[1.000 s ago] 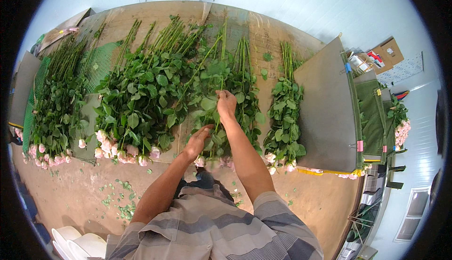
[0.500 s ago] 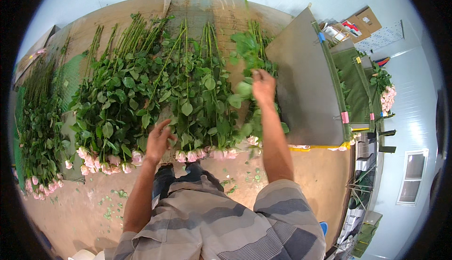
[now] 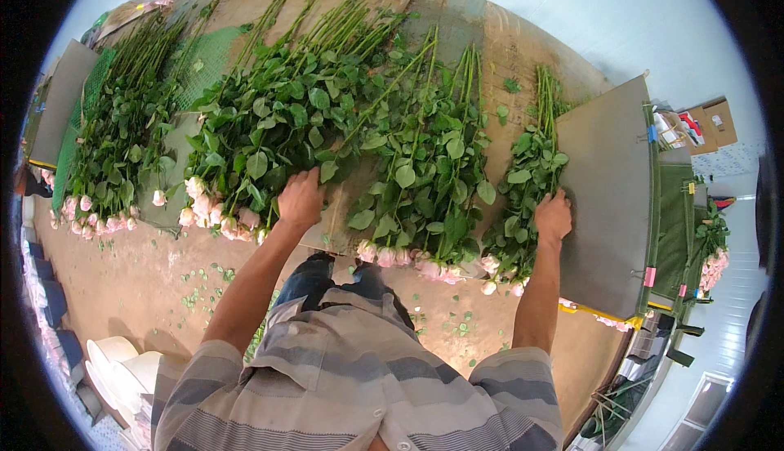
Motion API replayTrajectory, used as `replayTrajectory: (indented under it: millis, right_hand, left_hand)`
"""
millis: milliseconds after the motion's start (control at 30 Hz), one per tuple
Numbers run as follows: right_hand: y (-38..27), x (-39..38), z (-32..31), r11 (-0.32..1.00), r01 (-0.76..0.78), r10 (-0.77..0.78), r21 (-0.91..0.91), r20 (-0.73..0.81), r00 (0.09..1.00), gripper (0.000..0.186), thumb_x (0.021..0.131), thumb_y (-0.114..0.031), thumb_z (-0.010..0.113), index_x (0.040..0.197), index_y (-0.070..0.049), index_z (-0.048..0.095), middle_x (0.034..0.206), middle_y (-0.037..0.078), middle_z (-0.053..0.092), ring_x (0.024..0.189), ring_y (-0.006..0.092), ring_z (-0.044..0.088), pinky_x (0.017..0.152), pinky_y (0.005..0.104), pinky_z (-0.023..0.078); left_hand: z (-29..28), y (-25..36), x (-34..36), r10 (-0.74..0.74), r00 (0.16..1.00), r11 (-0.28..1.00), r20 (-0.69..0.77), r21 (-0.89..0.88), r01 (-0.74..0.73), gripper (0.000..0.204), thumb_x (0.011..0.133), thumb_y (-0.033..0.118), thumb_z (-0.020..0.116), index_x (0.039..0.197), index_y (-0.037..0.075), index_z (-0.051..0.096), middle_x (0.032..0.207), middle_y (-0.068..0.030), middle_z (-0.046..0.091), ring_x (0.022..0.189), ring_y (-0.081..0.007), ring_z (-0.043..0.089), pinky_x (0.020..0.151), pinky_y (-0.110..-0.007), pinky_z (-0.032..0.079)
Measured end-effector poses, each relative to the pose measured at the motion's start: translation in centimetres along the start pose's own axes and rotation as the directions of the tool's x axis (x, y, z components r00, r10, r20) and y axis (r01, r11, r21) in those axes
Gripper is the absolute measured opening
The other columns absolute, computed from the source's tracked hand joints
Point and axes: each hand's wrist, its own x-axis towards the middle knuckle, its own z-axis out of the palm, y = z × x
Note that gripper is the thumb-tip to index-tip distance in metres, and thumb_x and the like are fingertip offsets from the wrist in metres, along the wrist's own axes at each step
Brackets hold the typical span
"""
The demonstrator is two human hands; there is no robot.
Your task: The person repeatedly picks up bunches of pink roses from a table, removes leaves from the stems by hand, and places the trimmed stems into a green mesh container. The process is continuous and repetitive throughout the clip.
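Note:
Long-stemmed pink roses lie in several piles on the table, stems pointing away and blooms along the near edge. My left hand [image 3: 301, 198] is closed at the right edge of the wide pile of roses [image 3: 269, 116], low among the leaves. A slanting rose stem [image 3: 382, 101] runs toward its fingers, where leaves hide part of the grip. My right hand [image 3: 554, 216] is curled against the narrow right-hand bunch of roses [image 3: 527, 169]; what its fingers hold, if anything, is hidden. Between my hands rests another bunch of roses [image 3: 425, 165].
A grey upright panel [image 3: 608, 198] borders the right bunch. Green netting [image 3: 204, 71] lies under the far-left roses [image 3: 122, 116]. Beyond the panel are cardboard boxes [image 3: 714, 124] and more pink roses [image 3: 714, 270]. Fallen leaves [image 3: 208, 292] litter the floor, with white containers [image 3: 122, 373] at lower left.
The view has swung left. My right hand has lowered from holding up a rose to the right-hand bunch. My left hand has gone from open fingers to closed at the wide pile.

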Motion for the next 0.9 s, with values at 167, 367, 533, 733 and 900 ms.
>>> replayTrajectory:
  millis: [167,367,533,733,900]
  right_hand:
    - [-2.2,-2.7,-2.7,0.946,0.106,-0.054,0.306,-0.174,0.983,0.036,0.089,-0.024,0.057,0.117,-0.001,0.058,0.113,0.021,0.060,0.096,0.0363,0.062,0.079,0.0451,0.051]
    - [-8.9,-9.9,-1.3,0.693,0.177,-0.114,0.699,-0.136,0.984,0.029,0.087,-0.013,0.060,0.114,-0.004,0.060,0.098,0.016,0.065,0.078,0.0286,0.064,0.071,0.0390,0.052]
    - [-14.1,-14.4,-0.7,0.507,0.194,-0.256,0.840,-0.069,0.964,0.022,0.090,-0.011,0.058,0.110,-0.002,0.060,0.100,0.015,0.065,0.080,0.0217,0.066,0.063,0.0296,0.053]
    - [-16.1,-17.3,0.0,0.340,0.091,-0.325,0.936,0.026,0.945,0.021,0.091,-0.011,0.058,0.110,-0.003,0.060,0.103,0.015,0.064,0.082,0.0231,0.067,0.066,0.0313,0.055]
    - [-18.2,-17.8,-0.5,0.252,0.033,-0.414,0.967,0.076,0.907,0.024,0.094,-0.014,0.056,0.112,0.000,0.060,0.099,0.012,0.065,0.084,0.0168,0.066,0.069,0.0293,0.053]
  left_hand:
    - [0.0,-0.4,2.0,0.002,0.981,0.998,0.194,-0.062,0.010,0.022,0.082,0.019,0.061,0.098,0.005,0.062,0.089,-0.0193,0.065,0.084,-0.0407,0.063,0.072,-0.047,0.051]
    - [1.2,2.2,0.9,0.058,0.966,0.868,0.252,-0.491,0.076,0.031,0.080,0.027,0.065,0.098,0.003,0.066,0.088,-0.0240,0.065,0.084,-0.0410,0.062,0.073,-0.045,0.050]
    - [7.5,3.8,0.1,-0.123,0.953,0.873,0.278,-0.427,0.237,0.037,0.079,0.033,0.067,0.095,0.000,0.066,0.088,-0.0257,0.065,0.085,-0.0431,0.062,0.075,-0.047,0.050]
    - [5.2,4.4,0.5,-0.079,0.928,0.856,0.364,-0.453,0.250,0.037,0.081,0.032,0.067,0.098,-0.002,0.065,0.083,-0.0228,0.066,0.077,-0.0383,0.063,0.070,-0.043,0.049]
    - [3.2,2.7,0.2,-0.043,0.899,0.428,0.436,-0.805,0.410,0.032,0.088,0.024,0.064,0.103,-0.005,0.063,0.088,-0.0078,0.066,0.078,-0.0160,0.058,0.073,-0.032,0.045]
